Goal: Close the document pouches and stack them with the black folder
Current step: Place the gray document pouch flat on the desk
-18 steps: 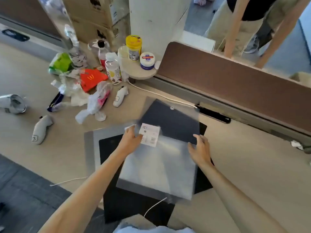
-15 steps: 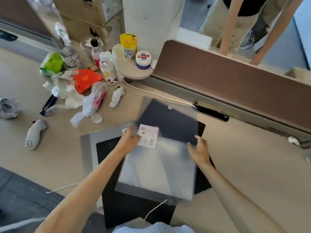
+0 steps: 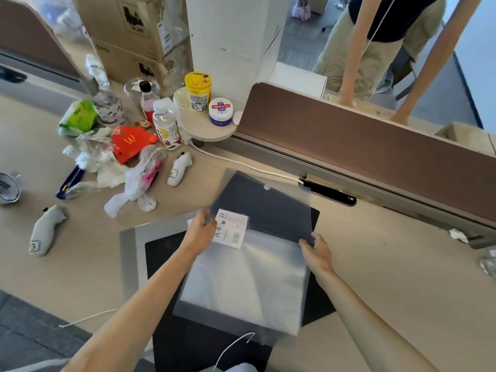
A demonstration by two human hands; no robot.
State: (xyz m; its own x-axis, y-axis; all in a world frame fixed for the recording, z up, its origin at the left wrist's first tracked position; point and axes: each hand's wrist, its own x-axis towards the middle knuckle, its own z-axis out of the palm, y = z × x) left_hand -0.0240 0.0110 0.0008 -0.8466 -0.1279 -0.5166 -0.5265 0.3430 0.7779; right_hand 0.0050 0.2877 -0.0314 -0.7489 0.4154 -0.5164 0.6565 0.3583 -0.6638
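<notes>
The pale wood counter fills most of the view, bounded on its far side by a long brown divider panel. Behind the divider another person stands in a dark top and beige trousers, and cardboard boxes are stacked at the far left.

Flat on the counter near the wearer lies the black folder, with a second, grey-edged pouch under it, showing along its left and far sides. On top of the folder rests a frosted translucent document pouch, turned a little off square to the folder. Its flap lies opened away from the wearer — the dark inside shows through it, and the white snap button sits near its far edge. A white label marked A4 lies at the pouch's left, just below the flap fold.

The left hand is at the pouch's left edge by the label, its fingers closed on the flap's corner. The right hand is at the right edge, fingers pinching the flap's other corner.

To the far left a scatter of litter lies well apart from the pouches — a red fast-food wrapper, crumpled plastic bags, a clear drink bottle, a yellow-lidded jar and a blue-and-white cream tub on a small round shelf. A white cable runs along the counter beyond the flap, and a thin white cord curls at the near edge.
</notes>
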